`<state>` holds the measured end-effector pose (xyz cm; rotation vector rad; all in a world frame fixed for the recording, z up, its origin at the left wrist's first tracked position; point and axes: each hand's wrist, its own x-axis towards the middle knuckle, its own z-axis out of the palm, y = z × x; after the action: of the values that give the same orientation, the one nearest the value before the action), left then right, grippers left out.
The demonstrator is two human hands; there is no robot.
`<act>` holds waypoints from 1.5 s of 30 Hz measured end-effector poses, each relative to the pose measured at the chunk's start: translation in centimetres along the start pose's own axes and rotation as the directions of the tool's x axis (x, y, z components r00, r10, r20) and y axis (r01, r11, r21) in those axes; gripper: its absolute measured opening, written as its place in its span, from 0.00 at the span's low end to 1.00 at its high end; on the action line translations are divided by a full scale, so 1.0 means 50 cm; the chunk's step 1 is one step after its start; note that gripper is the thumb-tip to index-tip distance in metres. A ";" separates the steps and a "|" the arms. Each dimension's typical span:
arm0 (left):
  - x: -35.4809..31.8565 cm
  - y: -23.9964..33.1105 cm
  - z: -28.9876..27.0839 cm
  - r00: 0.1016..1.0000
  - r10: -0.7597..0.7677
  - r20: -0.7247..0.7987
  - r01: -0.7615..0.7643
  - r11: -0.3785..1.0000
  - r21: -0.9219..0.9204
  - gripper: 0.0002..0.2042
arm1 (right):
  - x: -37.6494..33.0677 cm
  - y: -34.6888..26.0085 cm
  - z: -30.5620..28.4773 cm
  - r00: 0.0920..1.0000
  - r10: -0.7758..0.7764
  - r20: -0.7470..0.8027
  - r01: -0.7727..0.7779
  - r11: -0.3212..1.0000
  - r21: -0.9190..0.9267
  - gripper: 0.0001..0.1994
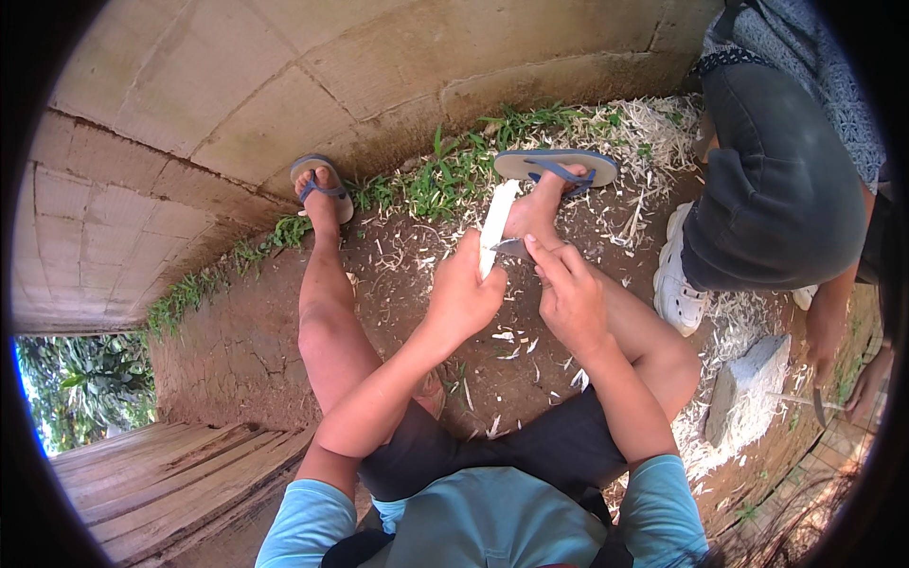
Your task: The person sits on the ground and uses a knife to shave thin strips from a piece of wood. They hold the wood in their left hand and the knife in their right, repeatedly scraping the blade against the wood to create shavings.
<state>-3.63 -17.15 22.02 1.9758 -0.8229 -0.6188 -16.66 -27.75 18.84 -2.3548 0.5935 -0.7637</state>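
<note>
I sit with my legs stretched toward a concrete wall. My left hand [464, 293] grips a pale, whittled piece of wood [496, 220] that points up and away from me. My right hand [568, 293] holds a knife, its grey blade [511, 248] lying against the lower part of the wood beside my left thumb. Both hands hover over the bare earth between my knees, close together and nearly touching. Pale wood shavings [511, 341] lie on the soil under them.
My feet wear blue sandals, the left [320, 185] and right [557, 166] against the concrete wall [237, 104]. Another person [776, 180] crouches at right, with a grey stone block [748, 383] nearby. Wooden planks [161, 473] lie at lower left.
</note>
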 end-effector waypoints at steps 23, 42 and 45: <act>0.028 -0.029 -0.016 0.956 -0.212 0.203 0.285 0.838 -0.465 0.07 | 0.034 -0.018 -0.004 0.992 0.034 0.124 -0.053 0.987 0.152 0.16; 0.013 -0.016 0.000 0.981 -0.105 0.165 0.153 0.937 -0.313 0.13 | 0.024 -0.005 -0.008 0.995 -0.015 0.100 0.011 0.999 0.041 0.17; -0.010 -0.011 0.016 0.997 -0.026 0.071 0.041 0.977 -0.211 0.15 | 0.034 0.016 -0.007 0.995 -0.085 0.053 0.087 0.996 -0.033 0.22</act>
<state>-4.35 -16.98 21.19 1.7856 -0.7334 -0.7651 -15.81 -29.43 19.22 -2.4381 0.4908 -0.7337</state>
